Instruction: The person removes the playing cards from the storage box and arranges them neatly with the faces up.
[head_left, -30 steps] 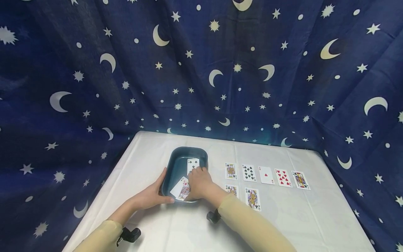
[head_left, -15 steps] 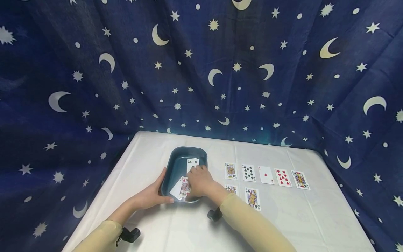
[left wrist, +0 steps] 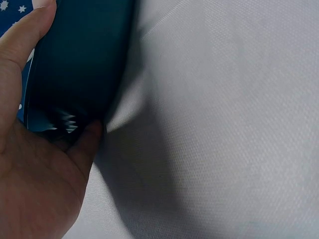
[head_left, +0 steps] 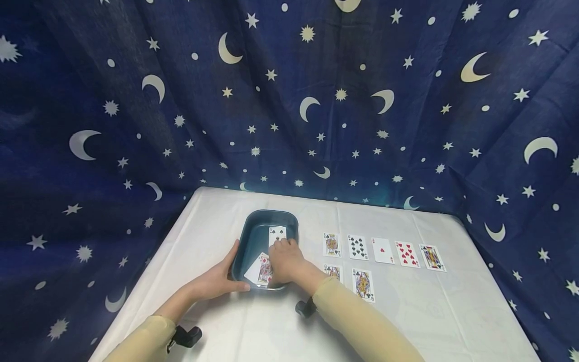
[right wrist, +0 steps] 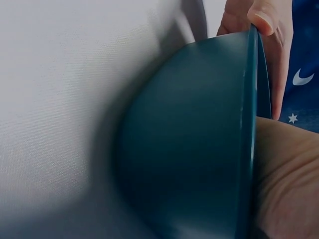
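Observation:
A dark teal tray (head_left: 249,246) stands on the white-covered table with several playing cards inside. My left hand (head_left: 216,278) grips its near left corner, thumb at the near rim and fingers along the left side. My right hand (head_left: 287,261) reaches over the right rim into the tray, its fingers bent down among the cards; I cannot tell whether they pinch one. Left of that hand a red-suit face card (head_left: 265,270) overlaps a whiter card (head_left: 252,272). A black-suit card (head_left: 277,233) lies beyond the knuckles. In the right wrist view the tray wall (right wrist: 194,134) hides the right fingers.
Right of the tray, face-up cards form a row, from a face card (head_left: 331,245) past an ace of hearts (head_left: 383,250) to another face card (head_left: 432,258). Nearer lie two queens, one (head_left: 332,271) partly behind the right wrist. A dark starry curtain (head_left: 289,125) hangs behind the table.
Inside the tray the red-suit face card has turned from slanted to nearly upright and covers more of the whiter card. The left hand and tray have stayed in place.

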Demonstrator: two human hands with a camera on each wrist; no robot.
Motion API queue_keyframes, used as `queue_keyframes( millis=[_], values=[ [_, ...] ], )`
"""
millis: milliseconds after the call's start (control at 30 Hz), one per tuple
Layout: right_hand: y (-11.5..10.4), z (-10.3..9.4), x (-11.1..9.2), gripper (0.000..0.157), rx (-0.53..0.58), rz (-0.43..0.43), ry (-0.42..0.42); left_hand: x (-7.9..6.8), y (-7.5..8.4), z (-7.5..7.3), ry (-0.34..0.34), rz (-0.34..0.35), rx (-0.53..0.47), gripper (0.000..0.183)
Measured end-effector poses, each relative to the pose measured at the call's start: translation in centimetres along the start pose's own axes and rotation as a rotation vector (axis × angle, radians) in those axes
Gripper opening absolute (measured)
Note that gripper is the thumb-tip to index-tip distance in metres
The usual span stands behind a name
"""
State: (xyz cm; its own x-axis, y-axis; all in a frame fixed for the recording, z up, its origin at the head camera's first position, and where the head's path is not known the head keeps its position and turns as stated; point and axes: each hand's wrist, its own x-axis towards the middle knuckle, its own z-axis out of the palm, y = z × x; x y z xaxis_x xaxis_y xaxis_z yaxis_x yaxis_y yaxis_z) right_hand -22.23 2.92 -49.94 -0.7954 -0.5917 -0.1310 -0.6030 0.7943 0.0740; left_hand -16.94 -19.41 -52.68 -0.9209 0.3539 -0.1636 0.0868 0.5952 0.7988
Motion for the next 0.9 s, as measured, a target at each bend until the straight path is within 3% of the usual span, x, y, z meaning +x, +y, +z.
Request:
queue_keyframes(
  millis=[667,900],
  values=[
    [0.6,0.6,0.2,0.081,0.003,-0.006,0.018,0.1,0.3,0.0,-0.003,0.004,-0.010,0.122],
    [1.7,-0.6,-0.2,0.076,0.175,-0.037,0.122,0.0,0.5,0.0,-0.003,-0.008,-0.015,0.121]
  ],
)
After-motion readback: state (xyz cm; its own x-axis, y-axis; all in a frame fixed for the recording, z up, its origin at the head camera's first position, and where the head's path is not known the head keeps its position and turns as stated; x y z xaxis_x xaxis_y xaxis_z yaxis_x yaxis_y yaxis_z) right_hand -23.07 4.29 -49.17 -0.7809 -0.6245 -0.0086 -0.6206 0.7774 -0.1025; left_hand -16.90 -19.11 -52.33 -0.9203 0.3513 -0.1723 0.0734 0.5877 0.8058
